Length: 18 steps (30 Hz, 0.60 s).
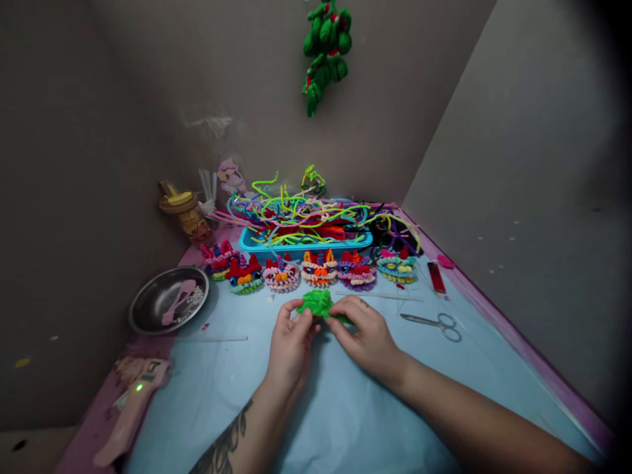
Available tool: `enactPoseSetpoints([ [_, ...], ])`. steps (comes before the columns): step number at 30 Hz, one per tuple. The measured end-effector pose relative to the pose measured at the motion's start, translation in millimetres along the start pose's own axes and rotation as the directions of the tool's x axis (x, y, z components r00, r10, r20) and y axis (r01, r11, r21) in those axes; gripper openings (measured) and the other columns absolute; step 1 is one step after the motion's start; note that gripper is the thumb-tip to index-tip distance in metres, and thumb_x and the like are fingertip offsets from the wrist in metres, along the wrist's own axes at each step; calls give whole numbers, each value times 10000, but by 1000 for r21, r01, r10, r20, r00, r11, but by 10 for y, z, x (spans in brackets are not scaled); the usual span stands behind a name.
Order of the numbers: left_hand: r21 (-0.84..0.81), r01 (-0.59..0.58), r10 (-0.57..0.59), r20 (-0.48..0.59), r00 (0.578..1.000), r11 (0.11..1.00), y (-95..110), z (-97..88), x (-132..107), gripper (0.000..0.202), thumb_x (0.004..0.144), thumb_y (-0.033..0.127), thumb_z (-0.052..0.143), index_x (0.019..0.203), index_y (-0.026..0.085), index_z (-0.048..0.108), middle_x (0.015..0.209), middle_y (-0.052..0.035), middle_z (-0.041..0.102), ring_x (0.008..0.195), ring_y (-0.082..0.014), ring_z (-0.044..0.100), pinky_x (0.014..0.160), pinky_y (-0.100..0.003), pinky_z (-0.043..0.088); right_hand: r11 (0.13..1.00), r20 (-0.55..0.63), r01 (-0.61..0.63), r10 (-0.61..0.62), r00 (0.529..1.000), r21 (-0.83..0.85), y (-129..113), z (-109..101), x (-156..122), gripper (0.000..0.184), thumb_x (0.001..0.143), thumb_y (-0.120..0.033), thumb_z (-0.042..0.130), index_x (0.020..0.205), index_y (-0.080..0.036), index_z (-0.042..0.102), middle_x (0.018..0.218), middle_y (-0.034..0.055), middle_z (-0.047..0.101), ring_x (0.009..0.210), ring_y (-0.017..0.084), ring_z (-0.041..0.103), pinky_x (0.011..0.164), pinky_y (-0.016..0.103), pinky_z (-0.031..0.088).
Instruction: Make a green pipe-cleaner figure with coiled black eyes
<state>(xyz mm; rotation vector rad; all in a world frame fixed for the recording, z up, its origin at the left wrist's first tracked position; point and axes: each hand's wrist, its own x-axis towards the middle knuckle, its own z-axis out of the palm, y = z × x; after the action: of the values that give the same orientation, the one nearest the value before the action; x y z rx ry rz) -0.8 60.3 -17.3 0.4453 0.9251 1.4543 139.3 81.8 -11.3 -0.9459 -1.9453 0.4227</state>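
Both hands meet over the middle of the light blue table cover (345, 408). A bright green fuzzy pipe-cleaner piece (317, 303) sits between them. My left hand (290, 345) pinches its left side with curled fingers. My right hand (363, 336) grips its right side, fingers closed over a green end. Just beyond the hands stands a row of several finished pipe-cleaner animal faces (318, 268) in red, pink, orange, purple and teal.
A blue tray (257, 245) heaped with loose coloured pipe cleaners stands at the back. Scissors (437, 323) and a red lighter (436, 277) lie to the right. A metal bowl (168, 299) and a pink glue gun (133, 408) are on the left. A green ornament (326, 49) hangs on the wall.
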Motion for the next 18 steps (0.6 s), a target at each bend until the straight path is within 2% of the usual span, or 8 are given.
enactPoseSetpoints([
  [4, 61, -53, 53, 1, 999, 997, -10, -1, -17, 360, 689, 251, 760, 944, 191, 513, 605, 46, 638, 593, -81, 611, 650, -195, 471, 999, 7, -30, 31, 1000, -38, 1, -1, -1, 54, 841, -148, 550, 841, -201, 562, 797, 35, 593, 792, 179, 568, 716, 307, 450],
  [10, 151, -106, 107, 5, 994, 983, -25, -10, -9, 331, 703, 260, 745, 945, 191, 530, 695, 11, 680, 658, -117, 643, 689, -244, 489, 997, 1, -62, 63, 998, -35, -14, 7, 7, 54, 846, -162, 537, 838, -209, 562, 785, 38, 597, 785, 186, 567, 711, 312, 451],
  [18, 209, -146, 146, 14, 989, 967, -43, -20, 2, 334, 704, 275, 739, 951, 191, 530, 668, 18, 673, 646, -112, 636, 680, -236, 472, 988, 31, -154, 154, 988, -11, -11, 47, -4, 66, 819, -145, 550, 800, -205, 567, 767, 23, 601, 758, 177, 571, 695, 294, 436],
])
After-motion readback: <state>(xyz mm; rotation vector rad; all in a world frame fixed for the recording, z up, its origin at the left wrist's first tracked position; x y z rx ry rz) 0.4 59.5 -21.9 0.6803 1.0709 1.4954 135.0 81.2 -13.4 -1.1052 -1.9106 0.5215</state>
